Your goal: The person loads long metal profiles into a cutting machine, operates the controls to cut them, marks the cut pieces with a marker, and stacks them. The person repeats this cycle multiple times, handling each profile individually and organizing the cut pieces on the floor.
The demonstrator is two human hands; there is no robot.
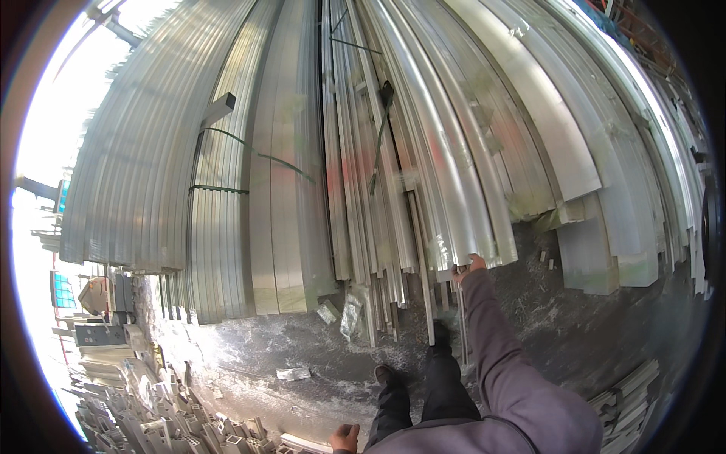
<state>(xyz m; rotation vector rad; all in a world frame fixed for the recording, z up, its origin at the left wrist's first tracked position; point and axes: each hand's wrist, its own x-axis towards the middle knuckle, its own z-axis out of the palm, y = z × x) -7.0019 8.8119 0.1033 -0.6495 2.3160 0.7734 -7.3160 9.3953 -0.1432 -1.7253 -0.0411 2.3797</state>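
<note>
Long silvery metal profiles (412, 151) lie side by side, their near ends toward me. My right arm is stretched forward, and my right hand (470, 266) has its fingers curled at the near end of a wide, rounded profile (475, 204). It seems to grip the edge there, though the fingertips are partly hidden. Just below that hand, thin bars (432, 303) stick out past the others. Low by my body, my left hand (345, 437) hangs with its fingers curled in, and nothing shows in it.
Dark green straps (219, 189) cross some stacks at the left. Crumpled clear wrap (351, 314) hangs by the middle ends. A pale scrap (293, 374) lies on the dark floor (257, 348). Many short profile offcuts (174, 424) crowd the lower left; more bars (628, 401) lie lower right.
</note>
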